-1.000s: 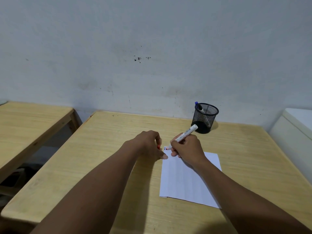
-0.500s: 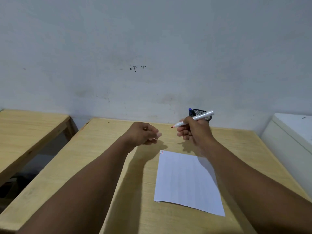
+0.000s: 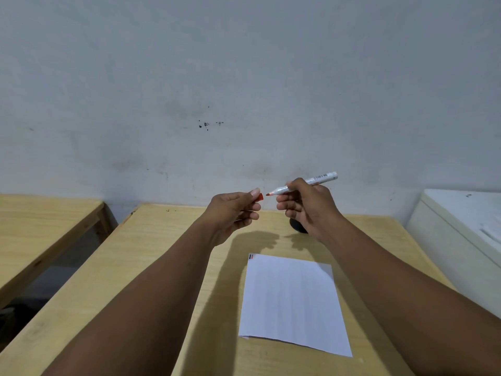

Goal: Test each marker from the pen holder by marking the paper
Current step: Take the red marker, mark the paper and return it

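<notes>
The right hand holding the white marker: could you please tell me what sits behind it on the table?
Behind the right hand, only a dark rounded base shows on the light wooden table; the rest is covered.

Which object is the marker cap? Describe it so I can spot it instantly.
Start at the wooden table with the white paper. Above it, the left hand pinches a small red cap at its fingertips, just short of the uncapped white marker in the right hand.
</notes>
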`<state>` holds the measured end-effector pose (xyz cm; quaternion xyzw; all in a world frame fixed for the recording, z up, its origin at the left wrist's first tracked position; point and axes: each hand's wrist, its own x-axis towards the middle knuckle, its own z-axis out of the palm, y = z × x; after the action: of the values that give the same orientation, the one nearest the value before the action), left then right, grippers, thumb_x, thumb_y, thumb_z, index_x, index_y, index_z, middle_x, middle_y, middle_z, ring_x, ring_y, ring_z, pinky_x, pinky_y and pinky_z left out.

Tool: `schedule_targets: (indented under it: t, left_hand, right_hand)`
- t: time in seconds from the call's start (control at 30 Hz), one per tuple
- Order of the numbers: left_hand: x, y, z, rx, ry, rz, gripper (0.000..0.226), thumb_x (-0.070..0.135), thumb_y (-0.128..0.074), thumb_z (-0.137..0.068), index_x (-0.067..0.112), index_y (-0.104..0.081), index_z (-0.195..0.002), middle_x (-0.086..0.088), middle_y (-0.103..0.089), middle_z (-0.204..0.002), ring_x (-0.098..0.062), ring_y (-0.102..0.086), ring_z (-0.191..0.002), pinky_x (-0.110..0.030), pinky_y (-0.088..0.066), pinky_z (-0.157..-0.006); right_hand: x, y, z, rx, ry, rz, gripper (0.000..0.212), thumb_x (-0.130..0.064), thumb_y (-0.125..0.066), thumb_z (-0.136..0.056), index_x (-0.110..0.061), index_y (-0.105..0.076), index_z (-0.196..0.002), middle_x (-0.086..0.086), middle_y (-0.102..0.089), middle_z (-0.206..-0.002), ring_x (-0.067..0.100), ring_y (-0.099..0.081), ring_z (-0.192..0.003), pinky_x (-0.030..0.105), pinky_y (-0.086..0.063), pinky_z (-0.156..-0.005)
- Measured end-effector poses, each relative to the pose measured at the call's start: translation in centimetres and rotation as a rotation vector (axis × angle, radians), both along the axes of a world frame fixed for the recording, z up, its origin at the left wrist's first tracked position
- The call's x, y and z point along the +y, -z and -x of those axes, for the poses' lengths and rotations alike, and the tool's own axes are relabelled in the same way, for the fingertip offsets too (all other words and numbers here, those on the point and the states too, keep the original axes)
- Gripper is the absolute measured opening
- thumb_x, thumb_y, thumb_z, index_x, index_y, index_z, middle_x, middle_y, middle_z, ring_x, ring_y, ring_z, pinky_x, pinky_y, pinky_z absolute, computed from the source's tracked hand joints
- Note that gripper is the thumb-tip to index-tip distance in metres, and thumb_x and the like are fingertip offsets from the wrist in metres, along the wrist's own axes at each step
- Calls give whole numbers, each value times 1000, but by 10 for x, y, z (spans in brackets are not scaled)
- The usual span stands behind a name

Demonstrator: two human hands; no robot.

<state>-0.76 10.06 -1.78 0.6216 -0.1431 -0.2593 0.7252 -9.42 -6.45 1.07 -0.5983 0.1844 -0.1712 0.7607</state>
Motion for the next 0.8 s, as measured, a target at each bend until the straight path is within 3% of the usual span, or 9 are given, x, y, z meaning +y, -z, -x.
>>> schedule_targets:
  t: [0.23, 0.4, 0.47, 0.63, 0.7, 0.8]
  left_hand:
    - [-17, -1, 5, -13, 20, 12, 33, 31, -77, -87, 4, -75, -105, -1, -70, -73, -14, -64, -61, -25, -51, -66]
    - [-31, -6, 7, -61, -45, -7, 22, 29, -79, -86, 11, -71, -77, -1, -65, -64, -13, -61, -54, -24, -52, -61]
    - [-34, -8, 7, -84, -53, -14, 23, 29, -80, -85, 12, -70, -75, -1, -64, -63, -13, -61, -53, -25, -52, -62]
    - [-41, -11, 1, -244, -155, -69, 22, 28, -81, -84, 10, -73, -75, -4, -68, -64, -19, -63, -57, -33, -50, -69]
    - [-47, -16, -4, -361, -211, -127, 25, 29, -82, -82, 7, -74, -76, -4, -71, -64, -18, -66, -57, -31, -51, -66]
    - [-59, -26, -8, -513, -270, -227, 29, 31, -83, -82, 3, -76, -81, -6, -74, -67, -11, -66, -52, -16, -48, -54]
  right_hand:
    - [-1, 6, 2, -7, -30, 15, 22, -13, -60, -96, 1, -69, -83, 13, -69, -69, 15, -67, -48, 23, -46, -47]
    - [-1, 9, -1, -28, -46, -23, 23, -18, -61, -101, -2, -65, -85, 8, -68, -66, 11, -61, -45, 20, -41, -43]
    - [-6, 6, -1, -3, -81, 2, 24, -23, -61, -102, -5, -64, -85, 8, -67, -68, 12, -56, -48, 20, -37, -42]
    - [-35, -8, 0, 324, -193, 268, 46, -53, -61, -96, -8, -63, -95, 10, -70, -64, 17, -51, -49, 24, -33, -43]
    - [-50, -13, 0, 396, -131, 388, 45, -52, -60, -97, -7, -65, -95, 10, -70, -63, 17, -49, -47, 23, -33, -42]
    - [-70, -21, 1, 413, -55, 516, 31, -36, -63, -98, -6, -66, -94, 12, -70, -65, 18, -50, -46, 24, -34, -44]
